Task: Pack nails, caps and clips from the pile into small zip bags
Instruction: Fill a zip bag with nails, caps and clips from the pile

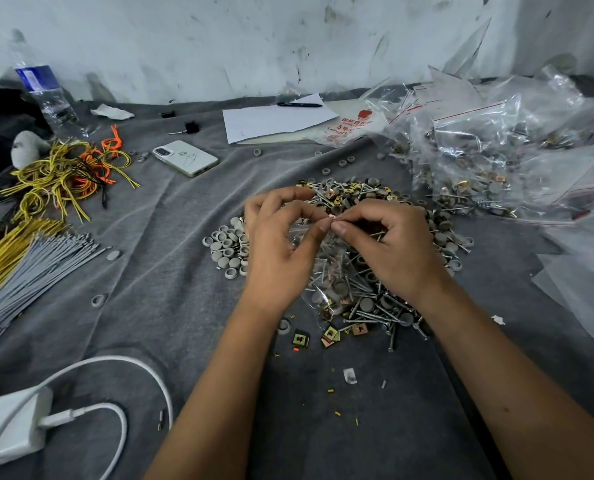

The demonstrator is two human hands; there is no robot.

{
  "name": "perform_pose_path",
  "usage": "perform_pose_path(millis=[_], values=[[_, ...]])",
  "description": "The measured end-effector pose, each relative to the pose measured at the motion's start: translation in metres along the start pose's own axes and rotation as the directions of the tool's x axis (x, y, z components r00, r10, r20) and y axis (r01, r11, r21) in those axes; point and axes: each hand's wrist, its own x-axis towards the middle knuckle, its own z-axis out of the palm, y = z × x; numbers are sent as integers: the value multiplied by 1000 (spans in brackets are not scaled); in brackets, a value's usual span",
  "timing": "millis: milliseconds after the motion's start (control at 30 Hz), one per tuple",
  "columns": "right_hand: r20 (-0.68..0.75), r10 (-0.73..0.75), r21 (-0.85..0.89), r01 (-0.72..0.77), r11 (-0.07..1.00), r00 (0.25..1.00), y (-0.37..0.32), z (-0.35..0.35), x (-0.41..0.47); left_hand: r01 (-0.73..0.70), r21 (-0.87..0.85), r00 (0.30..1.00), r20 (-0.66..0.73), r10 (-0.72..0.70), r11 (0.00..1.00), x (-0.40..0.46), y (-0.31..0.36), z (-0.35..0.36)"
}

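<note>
Your left hand (pixel 281 244) and right hand (pixel 389 244) both pinch the zip bag (pixel 330 271) at its mouth. You seem to be sealing it; next, press along the strip.

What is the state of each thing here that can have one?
Small bag: filled, held at its top by both hands, hanging over the pile.
Left hand: pinching the bag's top.
Right hand: pinching the bag's top.
Pile: loose, unpacked.
Packed bags: filled, heaped on the right.
Bottle: upright.
Phone: face down.
Pen: lying on paper.
</note>
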Motion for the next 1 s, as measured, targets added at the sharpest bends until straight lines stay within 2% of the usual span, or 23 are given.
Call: perform_pose_path(millis=[467,800,1000], values=[[-67,-27,15,28,999,997,2,-2,1,-57,75,998,40,54,996,1,-2,0],[-130,42,74,-32,997,991,6,-3,2,-53,135,999,15,51,989,4,-5,-4],[-172,138,131,-117,985,975,9,-5,2,-12,127,1000,-2,12,992,4,-7,-5]])
